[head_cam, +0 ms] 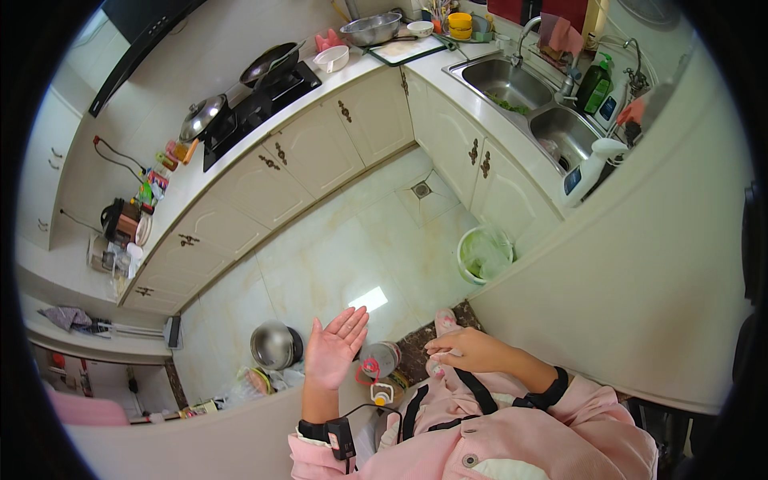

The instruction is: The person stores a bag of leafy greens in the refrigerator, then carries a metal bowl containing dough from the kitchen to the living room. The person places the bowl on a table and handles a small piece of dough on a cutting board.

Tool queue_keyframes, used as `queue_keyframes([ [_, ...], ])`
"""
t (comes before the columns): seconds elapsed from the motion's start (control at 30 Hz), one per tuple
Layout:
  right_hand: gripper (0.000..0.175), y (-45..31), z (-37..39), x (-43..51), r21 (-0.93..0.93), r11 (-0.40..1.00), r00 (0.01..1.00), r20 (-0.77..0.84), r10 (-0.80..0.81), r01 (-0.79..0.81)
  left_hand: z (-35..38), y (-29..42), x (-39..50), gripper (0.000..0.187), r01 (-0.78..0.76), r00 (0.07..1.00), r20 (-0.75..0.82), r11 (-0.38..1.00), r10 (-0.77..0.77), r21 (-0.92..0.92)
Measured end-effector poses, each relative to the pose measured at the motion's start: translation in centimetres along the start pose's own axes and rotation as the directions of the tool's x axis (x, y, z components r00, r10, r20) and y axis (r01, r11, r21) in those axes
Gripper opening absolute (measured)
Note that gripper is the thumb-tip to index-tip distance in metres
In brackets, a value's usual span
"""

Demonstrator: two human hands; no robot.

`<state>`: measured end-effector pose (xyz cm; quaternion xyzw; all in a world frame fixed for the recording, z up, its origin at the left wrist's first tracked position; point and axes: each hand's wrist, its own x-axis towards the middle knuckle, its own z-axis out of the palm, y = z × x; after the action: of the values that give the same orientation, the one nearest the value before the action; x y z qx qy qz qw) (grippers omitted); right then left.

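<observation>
My left hand (336, 351) is raised with its palm turned up and its thumb apart from the fingers; nothing lies in it. Across my lap, my right hand (462, 349) points leftward with its fingers loosely extended and no object visible in them. Between the two hands, low on the floor, stand a clear plastic jug (380, 357) with a red handle and an oil bottle (387, 393) with a white handle and yellow cap. A black device (341, 438) is strapped to my left wrist, and a black band (549, 390) circles my right forearm.
A steel pot (276, 346) and plastic bags (291, 378) lie on the floor at left. A bin (485, 255) with a green-tinted liner stands below the double sink (510, 84). A wok (270, 65) and a lidded pan (204, 116) sit on the gas hob (258, 111).
</observation>
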<state>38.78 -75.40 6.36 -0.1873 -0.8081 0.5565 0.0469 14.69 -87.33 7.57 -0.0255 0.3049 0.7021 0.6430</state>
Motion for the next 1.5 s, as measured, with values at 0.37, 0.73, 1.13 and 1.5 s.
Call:
queue_keyframes([
  [0.37,0.034,2.2,-7.8,6.8,0.159,0.983,0.989,-0.108,0.105,-0.087,7.4,4.8,14.9,0.059,0.154,0.978,0.095,0.953,-0.184,0.262],
  [0.73,0.034,4.4,-11.9,12.1,0.242,0.935,0.858,-0.387,0.339,-0.260,9.8,9.9,27.5,0.055,0.331,0.901,0.155,0.873,-0.405,0.358],
  [1.13,0.032,4.7,-17.7,21.7,0.133,0.942,0.671,-0.672,0.315,-0.309,11.5,20.6,41.1,0.047,0.337,0.866,0.208,0.837,-0.455,0.431],
  [1.5,0.030,10.1,-30.0,20.9,0.248,0.889,0.394,-0.827,0.401,-0.385,20.2,16.9,53.2,0.043,0.392,0.765,0.212,0.700,-0.609,0.597],
])
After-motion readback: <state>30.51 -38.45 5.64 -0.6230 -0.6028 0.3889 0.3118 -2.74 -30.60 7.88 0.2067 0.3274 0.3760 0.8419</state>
